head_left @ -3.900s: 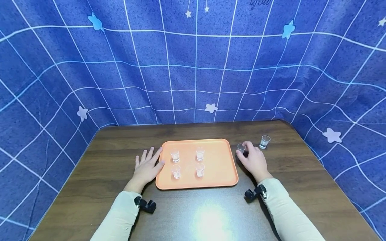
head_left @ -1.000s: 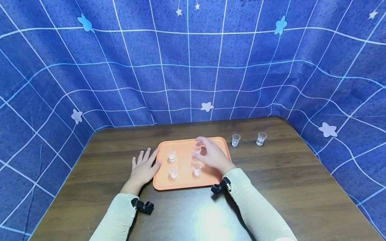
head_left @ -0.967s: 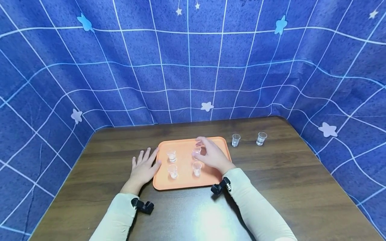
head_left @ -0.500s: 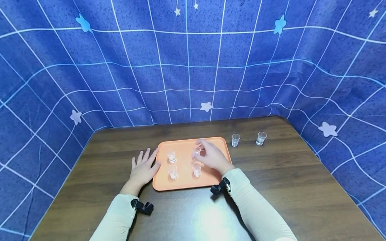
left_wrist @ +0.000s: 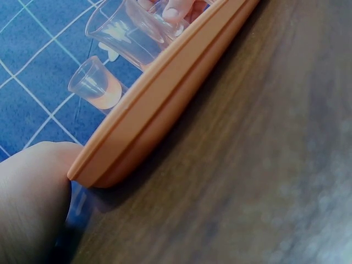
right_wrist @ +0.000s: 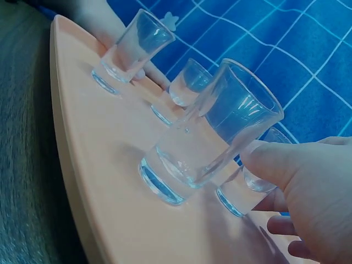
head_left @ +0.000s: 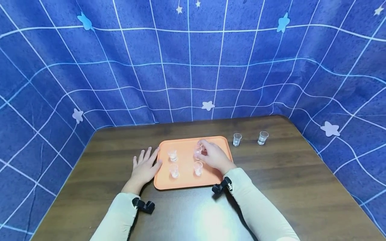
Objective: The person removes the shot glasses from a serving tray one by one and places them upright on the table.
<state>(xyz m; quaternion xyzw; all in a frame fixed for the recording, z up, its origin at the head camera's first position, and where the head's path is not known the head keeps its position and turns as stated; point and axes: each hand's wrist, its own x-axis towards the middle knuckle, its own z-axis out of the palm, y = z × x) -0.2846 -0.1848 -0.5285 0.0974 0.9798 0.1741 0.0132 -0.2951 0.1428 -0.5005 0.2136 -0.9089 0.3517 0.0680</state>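
Note:
Several small clear shot glasses stand upright on an orange tray (head_left: pixel 217 180), in two rows. My right hand (head_left: pixel 212 156) pinches the far right shot glass (head_left: pixel 198 151) between thumb and fingers; in the right wrist view that glass (right_wrist: pixel 234 192) is partly behind the thumb (right_wrist: pixel 269 162). Nearer me is another shot glass (head_left: pixel 198 168), which looms large in the right wrist view. The left pair are a far glass (head_left: pixel 173 155) and a near glass (head_left: pixel 174 171). With fingers spread, my left hand (head_left: pixel 144 170) lies at the tray's left edge, its thumb touching the rim.
Two more shot glasses stand on the dark wooden table (head_left: pixel 289 187) right of the tray: one close to it (head_left: pixel 237 139), another farther right (head_left: pixel 263 137). A blue curtain (head_left: pixel 193 77) with white lines and stars hangs behind the table.
Compared with 3.9 s ago, my right hand has left the shot glass beside the tray and come left to the far right one on it. Within the last second hardly anything has moved.

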